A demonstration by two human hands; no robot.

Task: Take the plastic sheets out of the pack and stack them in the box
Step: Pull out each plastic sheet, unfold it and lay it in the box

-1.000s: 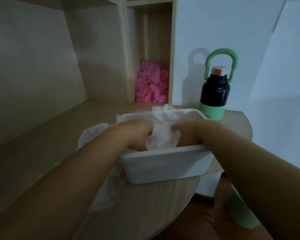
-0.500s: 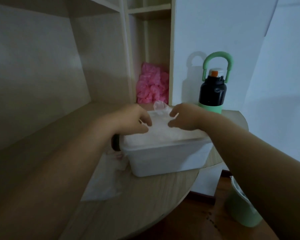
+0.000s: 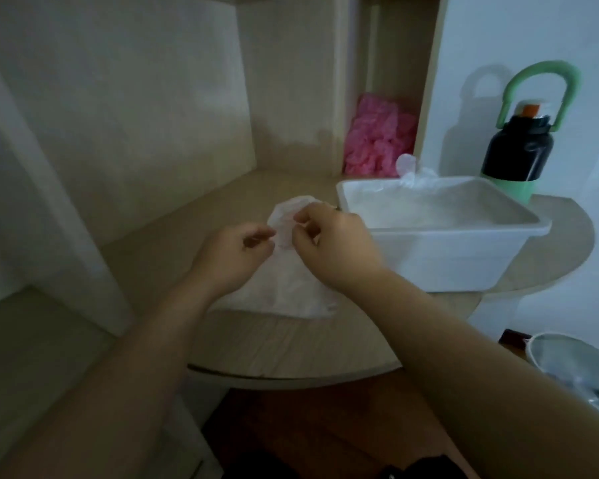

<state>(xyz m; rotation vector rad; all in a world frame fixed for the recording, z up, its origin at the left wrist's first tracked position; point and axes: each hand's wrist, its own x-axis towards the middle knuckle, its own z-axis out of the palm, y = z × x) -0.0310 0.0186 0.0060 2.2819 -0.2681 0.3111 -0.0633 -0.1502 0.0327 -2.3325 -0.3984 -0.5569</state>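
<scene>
The table (image 3: 291,344) is pale wood with a rounded front edge. It runs back into a shelf unit (image 3: 153,98) of the same wood, with a white wall (image 3: 498,36) to the right and dark wooden floor (image 3: 325,426) below. The light is dim.

On the table there is one white plastic box (image 3: 440,257), one pack (image 3: 291,288) and one bottle (image 3: 516,150), black with a green base and a green loop handle. The bottle stands just behind the box's far right corner.

The box sits at the right end of the table and holds whitish plastic sheets (image 3: 429,205), with a crumpled bit poking up over the back rim. The thin, translucent pack lies flat on the table just left of the box, its top end lifted.

Both hands are at that raised end. The right hand (image 3: 329,243) pinches it between thumb and fingers, and the left hand (image 3: 237,250) has its fingers curled with the thumb and forefinger nipped on the pack's edge.

A narrow shelf compartment behind the box holds one pink crinkled bundle (image 3: 377,143). One pale green bin (image 3: 567,357) with a liner stands on the floor at the lower right.
</scene>
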